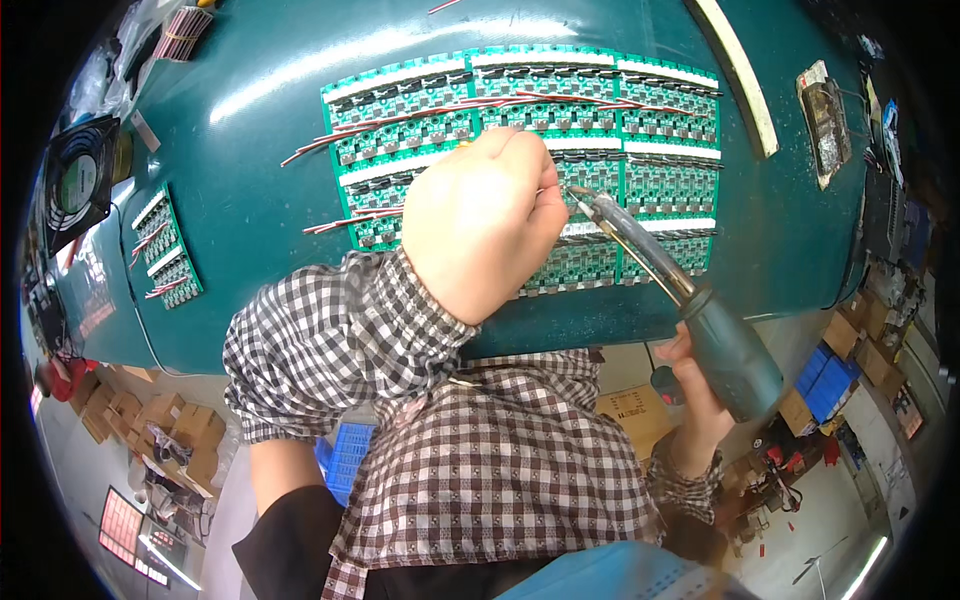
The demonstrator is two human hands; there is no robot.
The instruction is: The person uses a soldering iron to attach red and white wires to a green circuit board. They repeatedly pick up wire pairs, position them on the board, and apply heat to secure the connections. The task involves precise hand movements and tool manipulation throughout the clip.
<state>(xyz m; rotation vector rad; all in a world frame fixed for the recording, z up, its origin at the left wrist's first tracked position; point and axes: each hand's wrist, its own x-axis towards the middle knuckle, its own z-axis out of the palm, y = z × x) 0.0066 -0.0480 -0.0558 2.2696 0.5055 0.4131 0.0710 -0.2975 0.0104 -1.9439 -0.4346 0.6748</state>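
Note:
A panel of green circuit boards (667, 190) lies on the green table, carrying white strips and rows of small parts. Over its middle, my left hand (488, 222) is closed in a pinch; what sits between the fingertips is too small to make out. My right hand (697, 388) grips a soldering iron (692, 296) by its dark green handle. The iron's tip comes down on the boards just right of my left fingertips. Thin red and white wires (400, 122) run across the upper board rows, and more wires (345, 223) stick out to the left of my left hand.
On the left are a smaller circuit board piece (167, 250) with wires and a black fan (80, 185). A soldering stand with a dark, dirty tray (826, 125) sits at the right, beyond a curved pale strip (738, 70). A wire bundle (183, 32) lies at the far left.

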